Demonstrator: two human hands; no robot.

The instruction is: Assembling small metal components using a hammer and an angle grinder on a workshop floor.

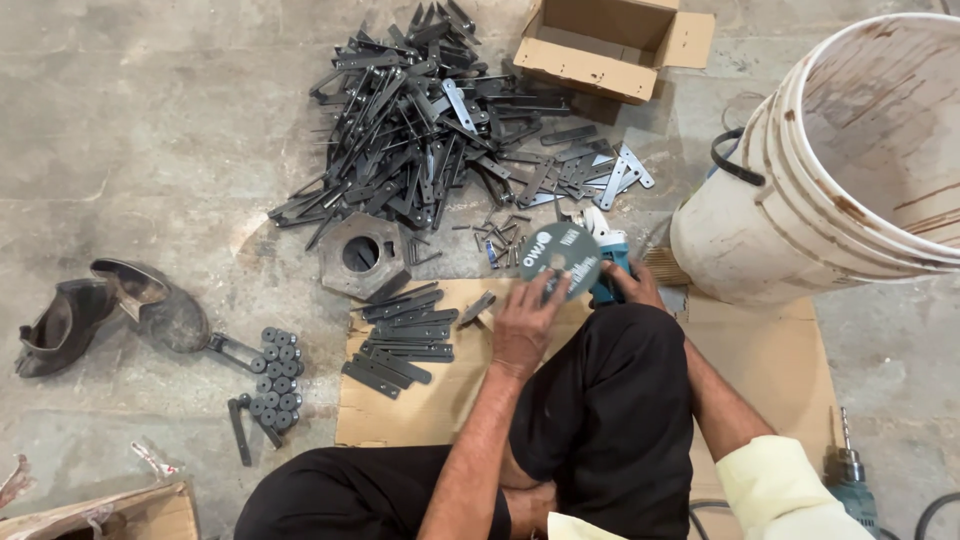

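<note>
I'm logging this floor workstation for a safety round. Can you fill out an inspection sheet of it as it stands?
Surface: concrete floor, flattened cardboard under the person.
Job's things: grinder with disc; stacked flat bars on the cardboard.
Clutter: bar heap, hexagonal plate, round black parts, shoes, open box, bucket, drill.
Hands: left hand fingers on the disc; right hand grips the grinder body.
Cables: black cable by the bucket; another near the drill.
Surroundings: nothing seen.
</note>
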